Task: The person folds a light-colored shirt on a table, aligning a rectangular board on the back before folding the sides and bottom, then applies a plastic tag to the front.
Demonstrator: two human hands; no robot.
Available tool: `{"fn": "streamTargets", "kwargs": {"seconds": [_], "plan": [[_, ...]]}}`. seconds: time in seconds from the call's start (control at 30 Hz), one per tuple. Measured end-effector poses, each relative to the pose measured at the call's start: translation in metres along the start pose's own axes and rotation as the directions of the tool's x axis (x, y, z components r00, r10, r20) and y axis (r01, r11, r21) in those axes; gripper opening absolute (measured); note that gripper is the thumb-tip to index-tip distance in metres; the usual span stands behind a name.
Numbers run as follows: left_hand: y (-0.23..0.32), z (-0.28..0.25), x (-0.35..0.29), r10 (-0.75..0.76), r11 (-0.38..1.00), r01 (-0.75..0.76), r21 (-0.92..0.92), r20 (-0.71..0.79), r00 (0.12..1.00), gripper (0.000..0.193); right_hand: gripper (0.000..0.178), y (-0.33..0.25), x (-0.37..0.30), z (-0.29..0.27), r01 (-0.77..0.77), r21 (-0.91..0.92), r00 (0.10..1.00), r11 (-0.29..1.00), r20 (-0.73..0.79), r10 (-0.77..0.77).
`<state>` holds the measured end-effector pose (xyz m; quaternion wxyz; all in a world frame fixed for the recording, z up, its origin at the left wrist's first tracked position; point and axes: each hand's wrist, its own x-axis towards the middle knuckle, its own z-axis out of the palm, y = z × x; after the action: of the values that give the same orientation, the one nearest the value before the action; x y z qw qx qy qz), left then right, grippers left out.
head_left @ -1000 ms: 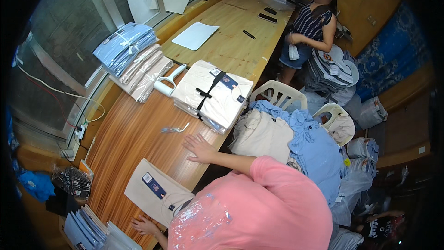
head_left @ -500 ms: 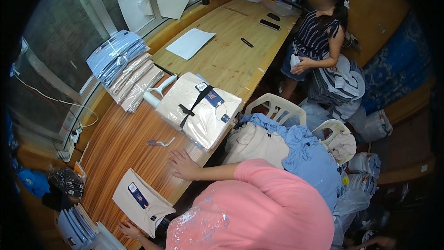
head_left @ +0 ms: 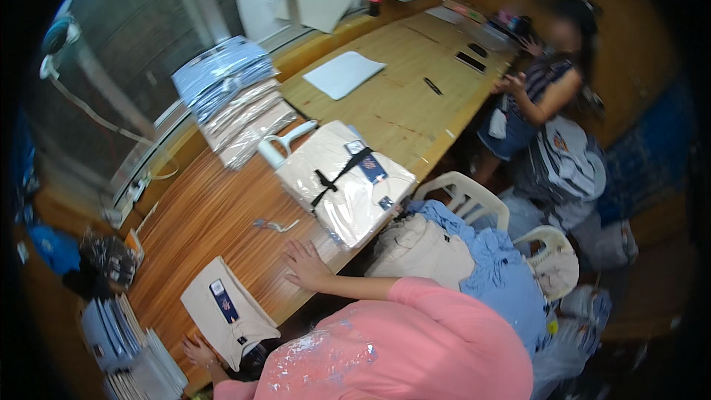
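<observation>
A folded cream shirt [head_left: 209, 290] with a navy tag lies near the table's edge. My left hand [head_left: 198, 352] rests on the wood beside the shirt's lower end, fingers apart, holding nothing. Palm down on the tabletop, my right hand [head_left: 305, 267] has its fingers spread and is also free of any object. Between the right hand and the window lie small thread snips [head_left: 275, 225]. Farther up is a pile of bagged cream shirts [head_left: 337, 211] tied with a black ribbon, and a white lint roller [head_left: 278, 150] sits against it.
Bagged blue and cream shirts [head_left: 229, 92] are stacked by the window. White paper [head_left: 344, 74], a pen [head_left: 432, 86] and a phone [head_left: 470, 62] lie on the far table [head_left: 385, 115]. Plastic chairs [head_left: 466, 196] hold loose clothes [head_left: 500, 270]. A co-worker [head_left: 544, 92] stands at the far end.
The view has shifted, so the table sits farther right in it. My hands stay on the tabletop. The co-worker has turned toward the table and raised both hands near its far edge.
</observation>
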<state>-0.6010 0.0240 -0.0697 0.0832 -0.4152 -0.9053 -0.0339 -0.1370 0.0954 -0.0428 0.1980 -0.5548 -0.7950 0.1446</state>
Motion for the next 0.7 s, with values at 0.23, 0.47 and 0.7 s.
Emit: {"fn": "streamTargets", "kwargs": {"seconds": [0.23, 0.47, 0.7], "plan": [[-0.006, 0.008, 0.002, -0.031, 0.999, 0.03, -0.041, -0.015, 0.999, 0.052, 0.06, -0.002, -0.001, 0.004, 0.001, 0.012, 1.0, 1.0, -0.024, -0.001], [-0.013, 0.015, 0.004, -0.019, 0.997, 0.018, -0.079, -0.019, 1.0, 0.052, 0.034, -0.087, 0.033, -0.132, 0.414, 0.852, 0.843, 0.32, -0.226, -0.487], [0.005, -0.003, 0.01, -0.04, 0.996, 0.05, -0.072, 0.131, 0.991, 0.053, 0.025, -0.255, -0.027, -0.207, 0.48, 0.817, 0.266, -0.318, -0.481, -0.835]]}}
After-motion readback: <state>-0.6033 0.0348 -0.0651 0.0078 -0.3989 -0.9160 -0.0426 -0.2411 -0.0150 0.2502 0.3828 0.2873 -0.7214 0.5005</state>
